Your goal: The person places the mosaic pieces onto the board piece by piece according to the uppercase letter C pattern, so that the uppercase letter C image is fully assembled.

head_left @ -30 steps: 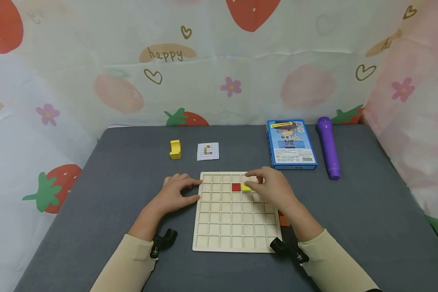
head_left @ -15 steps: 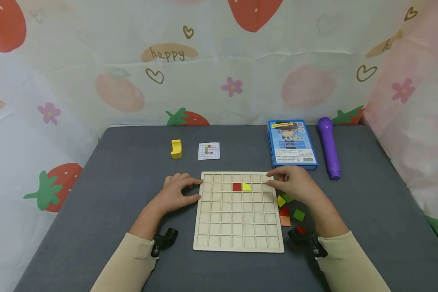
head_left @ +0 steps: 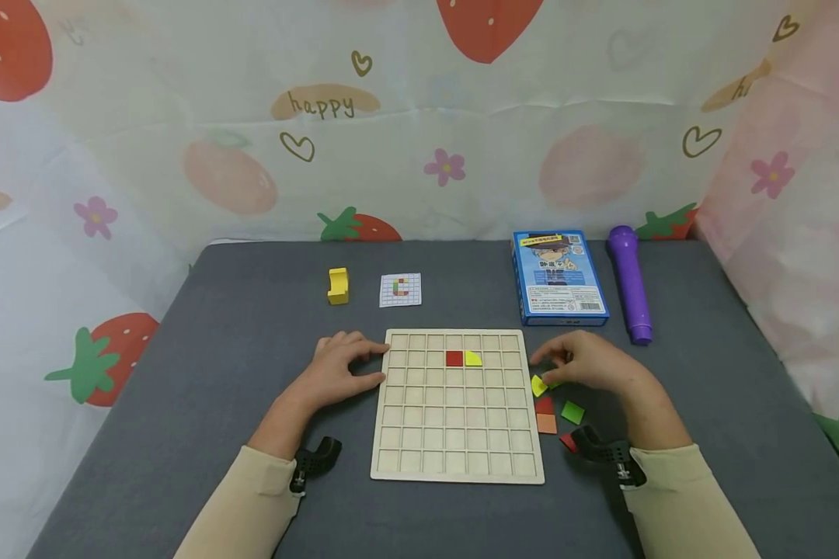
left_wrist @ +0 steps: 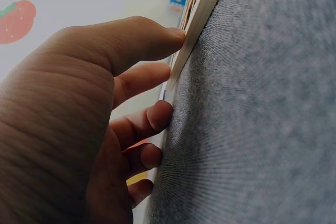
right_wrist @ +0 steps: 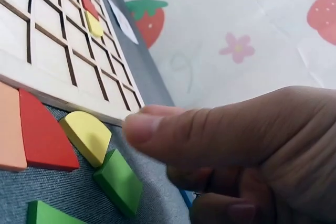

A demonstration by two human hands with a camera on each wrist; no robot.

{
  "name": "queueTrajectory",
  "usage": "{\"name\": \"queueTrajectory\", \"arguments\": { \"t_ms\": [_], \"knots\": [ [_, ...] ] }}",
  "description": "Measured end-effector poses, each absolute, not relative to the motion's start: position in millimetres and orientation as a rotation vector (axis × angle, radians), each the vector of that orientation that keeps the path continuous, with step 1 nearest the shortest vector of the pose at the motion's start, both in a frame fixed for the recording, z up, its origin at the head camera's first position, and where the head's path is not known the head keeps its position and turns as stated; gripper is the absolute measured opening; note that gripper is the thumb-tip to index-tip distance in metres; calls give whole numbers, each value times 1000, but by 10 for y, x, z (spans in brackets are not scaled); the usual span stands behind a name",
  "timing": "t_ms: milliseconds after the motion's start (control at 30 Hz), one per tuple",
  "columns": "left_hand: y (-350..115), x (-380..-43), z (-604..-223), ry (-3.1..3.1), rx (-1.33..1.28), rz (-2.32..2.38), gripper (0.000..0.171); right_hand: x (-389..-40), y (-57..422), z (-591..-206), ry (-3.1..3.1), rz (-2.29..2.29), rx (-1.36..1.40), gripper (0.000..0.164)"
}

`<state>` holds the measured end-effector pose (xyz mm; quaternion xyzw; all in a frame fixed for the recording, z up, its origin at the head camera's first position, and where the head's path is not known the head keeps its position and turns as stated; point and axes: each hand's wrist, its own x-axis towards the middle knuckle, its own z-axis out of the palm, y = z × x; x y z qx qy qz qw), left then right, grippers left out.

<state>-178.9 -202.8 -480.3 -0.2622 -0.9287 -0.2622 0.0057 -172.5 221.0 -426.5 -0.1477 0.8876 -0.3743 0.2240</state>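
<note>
A wooden grid board lies on the dark cloth. In its second row sit a red square tile and a yellow rounded tile. Thumb and index finger of my left hand touch the board's left edge. Beyond the right edge, my right hand hovers over loose tiles, its thumb and fingers bent with nothing visible between them. Under its fingertips, a yellow rounded tile lies against a green tile, which the hand partly covers in the head view.
More loose tiles lie right of the board: orange, red, green and another red. Behind the board are a yellow block, a pattern card, a blue box and a purple microphone-shaped object.
My right hand has left the yellow tile in the grid and moved right, off the board, then down over the loose tiles. My left hand has stayed at the board's edge.
</note>
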Motion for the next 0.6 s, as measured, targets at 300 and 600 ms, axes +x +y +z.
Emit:
{"name": "queueTrajectory", "arguments": {
  "t_ms": [300, 600],
  "knots": [
    [-2019, -1785, -4805, -2912, -811, -824, 42, -1728, 2173, -4335, 2374, -1014, -388, 28],
    [-2028, -1791, -4821, -2907, -817, -827, 41, -1708, 2165, -4321, 2371, -1014, -372, 27]
  ]
}}
